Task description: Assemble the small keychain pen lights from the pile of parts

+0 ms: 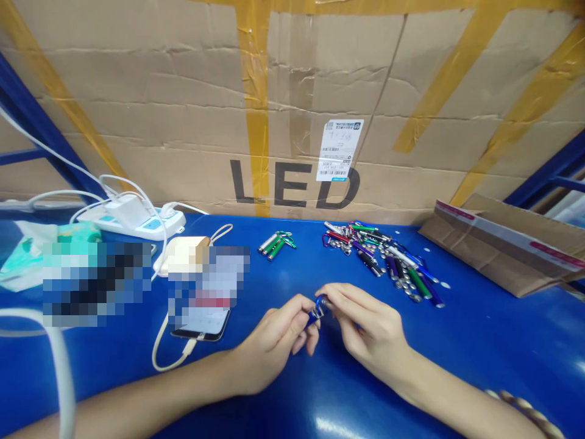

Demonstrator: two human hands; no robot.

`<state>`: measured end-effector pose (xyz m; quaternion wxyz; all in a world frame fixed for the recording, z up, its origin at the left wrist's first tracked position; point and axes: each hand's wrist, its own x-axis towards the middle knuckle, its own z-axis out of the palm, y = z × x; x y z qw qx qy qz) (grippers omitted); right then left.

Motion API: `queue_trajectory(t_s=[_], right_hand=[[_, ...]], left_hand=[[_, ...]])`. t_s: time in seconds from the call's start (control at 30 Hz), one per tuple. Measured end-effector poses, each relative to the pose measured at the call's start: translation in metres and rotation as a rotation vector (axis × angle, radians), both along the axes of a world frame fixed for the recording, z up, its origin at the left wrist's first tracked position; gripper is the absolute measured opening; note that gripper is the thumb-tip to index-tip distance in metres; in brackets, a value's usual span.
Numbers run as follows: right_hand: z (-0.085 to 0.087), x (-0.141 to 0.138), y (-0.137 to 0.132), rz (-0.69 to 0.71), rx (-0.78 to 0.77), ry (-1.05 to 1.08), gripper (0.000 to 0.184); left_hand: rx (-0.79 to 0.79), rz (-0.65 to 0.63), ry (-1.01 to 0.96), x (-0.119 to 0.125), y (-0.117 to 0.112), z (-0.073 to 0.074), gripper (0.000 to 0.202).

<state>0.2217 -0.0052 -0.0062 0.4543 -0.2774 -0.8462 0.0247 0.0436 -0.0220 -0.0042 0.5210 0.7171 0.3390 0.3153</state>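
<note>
My left hand (269, 344) pinches a small blue metal tube, a keychain flashlight (313, 316) by its look, between thumb and fingers. At its upper end is a blue carabiner clip (321, 301), which the closed fingertips of my right hand (377, 323) grip. Both hands meet above the front middle of the blue table (292, 396). Beyond them lies a small group of green and silver keychain flashlights (276, 245). To its right, a loose pile of keychain flashlights (384, 253) in several colours spreads out, with clips and rings among them.
A large cardboard box (183, 122) marked LED stands behind the table. At right is an open cardboard tray (498, 256). On the left are a phone (205, 323) with a cable, a cream power bank (180, 256), a white power strip (171, 225) and a tissue pack (22, 268).
</note>
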Motion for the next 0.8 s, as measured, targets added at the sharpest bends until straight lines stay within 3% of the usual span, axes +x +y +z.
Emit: queue_trajectory(t_s=[0.17, 0.4, 0.67, 0.8], right_hand=[[0.002, 0.004, 0.008, 0.074, -0.163, -0.038, 0.031], [-0.001, 0.011, 0.024, -0.032, -0.438, 0.0, 0.026], [-0.01, 0.012, 0.03, -0.089, -0.472, -0.054, 0.026], [-0.01, 0.012, 0.029, -0.062, -0.56, -0.131, 0.021]], left_hand=[[0.047, 0.154, 0.029, 0.0, 0.002, -0.004, 0.026], [0.121, 0.22, 0.261, -0.004, 0.012, 0.002, 0.016], [0.14, 0.275, 0.154, 0.0, 0.015, -0.006, 0.012], [0.108, 0.299, 0.114, 0.001, 0.012, -0.006, 0.008]])
